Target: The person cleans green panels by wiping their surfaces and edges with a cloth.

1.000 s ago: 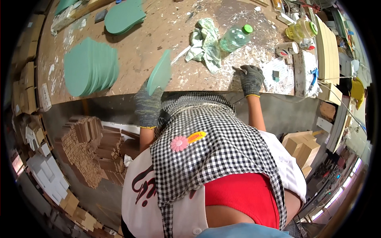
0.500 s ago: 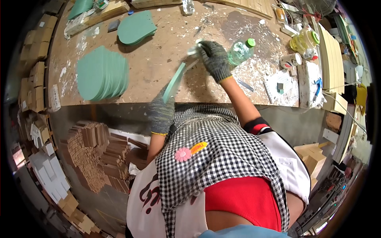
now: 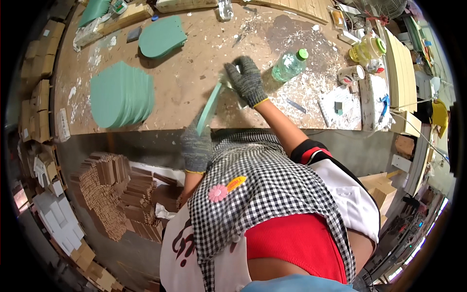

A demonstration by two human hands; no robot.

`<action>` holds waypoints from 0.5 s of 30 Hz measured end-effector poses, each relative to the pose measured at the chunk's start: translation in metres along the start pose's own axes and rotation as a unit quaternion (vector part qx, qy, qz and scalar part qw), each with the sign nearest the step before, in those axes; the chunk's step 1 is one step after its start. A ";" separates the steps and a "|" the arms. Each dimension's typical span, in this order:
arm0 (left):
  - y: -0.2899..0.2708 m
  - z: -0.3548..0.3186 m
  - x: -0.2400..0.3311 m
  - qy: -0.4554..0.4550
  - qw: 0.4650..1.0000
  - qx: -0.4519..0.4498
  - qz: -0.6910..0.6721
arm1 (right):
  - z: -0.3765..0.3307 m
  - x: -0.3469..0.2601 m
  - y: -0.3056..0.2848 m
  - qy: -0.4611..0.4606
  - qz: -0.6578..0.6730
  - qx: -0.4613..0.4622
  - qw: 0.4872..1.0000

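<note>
While the left hand point(image 3: 196, 146) holds the green board point(image 3: 209, 109), it points ahead and right from those fingers, toward the right hand point(image 3: 247, 82), bunched around a pale cloth point(image 3: 225, 82).

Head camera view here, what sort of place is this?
Probably a workshop: there's a stained workbench, a stack of matching green panels on it, and a big pile of brown pieces below.

Looks steeply down from the wearer's head, through the left of two side-by-side fisheye cameras, upright and unmirrored. Sits above the checked apron point(image 3: 262, 194), faces forward across the table point(image 3: 202, 46), and takes in the left hand point(image 3: 196, 150) and right hand point(image 3: 247, 82) from close by, bending straight edges toward a dark, rounded border.
</note>
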State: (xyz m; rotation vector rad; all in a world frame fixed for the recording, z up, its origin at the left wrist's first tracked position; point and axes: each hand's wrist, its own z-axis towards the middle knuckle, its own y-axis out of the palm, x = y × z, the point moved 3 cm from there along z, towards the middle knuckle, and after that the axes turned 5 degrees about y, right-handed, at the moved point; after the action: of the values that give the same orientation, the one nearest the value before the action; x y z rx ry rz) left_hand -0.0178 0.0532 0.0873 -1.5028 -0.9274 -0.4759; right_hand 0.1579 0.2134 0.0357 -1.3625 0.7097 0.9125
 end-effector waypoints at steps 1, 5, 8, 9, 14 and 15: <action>0.001 -0.003 -0.002 -0.028 0.999 -0.011 -0.013 | -0.008 -0.037 -0.013 0.013 0.139 0.028 0.990; 0.029 0.016 -0.066 0.398 0.864 0.066 0.303 | -0.066 -0.116 0.002 -0.358 0.010 -0.015 0.934; -0.001 0.007 0.002 0.063 0.989 -0.022 0.131 | -0.053 -0.054 0.027 -0.321 -0.113 -0.028 0.940; -0.005 0.002 0.008 0.014 0.999 -0.015 0.039 | -0.042 -0.028 0.032 -0.282 -0.198 0.005 0.939; 0.004 -0.002 -0.015 0.040 0.999 -0.013 0.033 | -0.011 0.015 -0.024 -0.147 -0.092 0.017 0.985; 0.003 -0.003 -0.015 0.038 0.999 -0.013 0.033 | -0.011 -0.002 -0.046 -0.104 -0.035 0.047 0.993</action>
State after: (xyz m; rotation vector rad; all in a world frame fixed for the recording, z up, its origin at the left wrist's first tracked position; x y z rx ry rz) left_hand -0.0239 0.0464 0.0744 -1.5237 -0.8134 -0.4957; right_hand 0.1974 0.2036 0.0596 -1.1828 0.5361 0.9381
